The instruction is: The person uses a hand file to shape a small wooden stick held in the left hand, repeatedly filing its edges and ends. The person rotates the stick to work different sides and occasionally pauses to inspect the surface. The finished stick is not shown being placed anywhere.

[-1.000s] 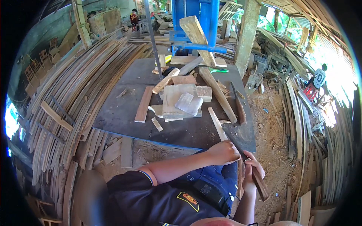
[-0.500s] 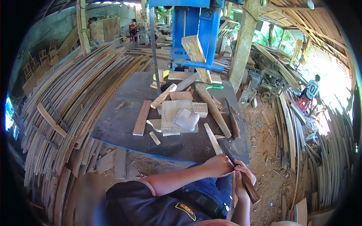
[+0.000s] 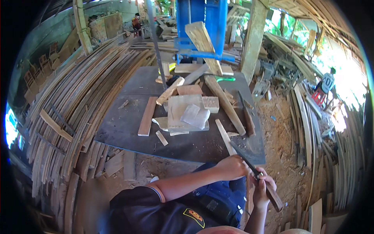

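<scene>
Near the table's front right corner, my left hand (image 3: 233, 167) is closed around a narrow pale wooden strip (image 3: 224, 136), whose far end reaches over the tabletop. Just to its right, my right hand (image 3: 264, 186) grips a long-handled knife (image 3: 274, 197) with a dark narrow blade and a brown wooden handle. The blade slants up and left past my left knuckles, over the strip; whether its edge touches the wood I cannot tell. A similar knife (image 3: 247, 119) lies on the right of the table, beside a long wooden bar (image 3: 225, 105).
On the dark table (image 3: 117, 128) sit stacked wood blocks (image 3: 177, 109), a reddish board (image 3: 148, 117) and a green-handled tool (image 3: 226, 79). A blue machine (image 3: 200, 31) stands behind. Long planks (image 3: 78, 93) pile up at left. A seated person (image 3: 326, 84) is at far right.
Both hands have shifted slightly right, with the knife and strip. My right hand sits a little farther from the left, its fingers lifted more around the handle. The view has tilted slightly.
</scene>
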The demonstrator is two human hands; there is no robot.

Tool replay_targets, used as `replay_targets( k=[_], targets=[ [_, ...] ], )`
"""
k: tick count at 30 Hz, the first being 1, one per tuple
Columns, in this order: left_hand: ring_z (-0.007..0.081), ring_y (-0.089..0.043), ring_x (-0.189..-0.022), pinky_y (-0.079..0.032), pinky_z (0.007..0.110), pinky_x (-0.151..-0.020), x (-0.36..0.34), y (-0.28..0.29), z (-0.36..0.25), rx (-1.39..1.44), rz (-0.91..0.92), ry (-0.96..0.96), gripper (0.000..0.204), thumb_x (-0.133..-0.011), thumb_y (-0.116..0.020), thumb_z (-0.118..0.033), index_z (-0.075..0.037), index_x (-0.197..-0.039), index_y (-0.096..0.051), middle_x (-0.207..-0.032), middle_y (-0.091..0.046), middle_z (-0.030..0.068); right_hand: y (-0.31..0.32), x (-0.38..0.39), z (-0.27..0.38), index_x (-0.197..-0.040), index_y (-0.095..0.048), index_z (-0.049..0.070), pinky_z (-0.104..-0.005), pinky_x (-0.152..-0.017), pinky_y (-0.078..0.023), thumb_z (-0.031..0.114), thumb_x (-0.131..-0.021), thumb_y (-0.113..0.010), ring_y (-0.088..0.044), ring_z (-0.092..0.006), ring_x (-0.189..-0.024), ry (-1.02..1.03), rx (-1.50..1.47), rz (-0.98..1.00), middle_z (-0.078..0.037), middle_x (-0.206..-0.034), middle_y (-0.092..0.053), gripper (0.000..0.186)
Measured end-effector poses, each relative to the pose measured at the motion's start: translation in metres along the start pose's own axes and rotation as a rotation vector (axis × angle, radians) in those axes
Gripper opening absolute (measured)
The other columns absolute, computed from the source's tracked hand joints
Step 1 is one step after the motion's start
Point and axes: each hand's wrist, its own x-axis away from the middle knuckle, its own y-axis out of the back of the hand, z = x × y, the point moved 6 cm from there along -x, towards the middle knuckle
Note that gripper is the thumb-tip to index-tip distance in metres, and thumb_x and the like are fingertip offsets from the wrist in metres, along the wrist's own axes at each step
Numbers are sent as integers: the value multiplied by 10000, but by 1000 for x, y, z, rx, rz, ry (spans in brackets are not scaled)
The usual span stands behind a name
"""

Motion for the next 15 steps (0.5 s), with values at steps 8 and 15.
replay_targets(
  k=[8, 15],
  targets=[
    [266, -646, -756, -521, 391, -667, 4, 1, 2, 40, 84, 171, 124, -808, -660, -240, -139, -737, -655, -732, -614, 68, -34, -11, 42, -871, -677, -1, -386, -870, -552, 35, -901, -656, -711, -327, -994, 155, 424, 172, -267, -1033, -703, 51],
    [247, -653, -773, -519, 393, -674, -1, 14, -4, 21, -105, 4, 91, -759, -693, -195, -125, -734, -641, -748, -617, 42, -26, -7, 53, -873, -694, 20, -332, -847, -557, -92, -754, -672, -729, -291, -970, 175, 558, 171, -219, -1077, -719, 165]
  ],
)
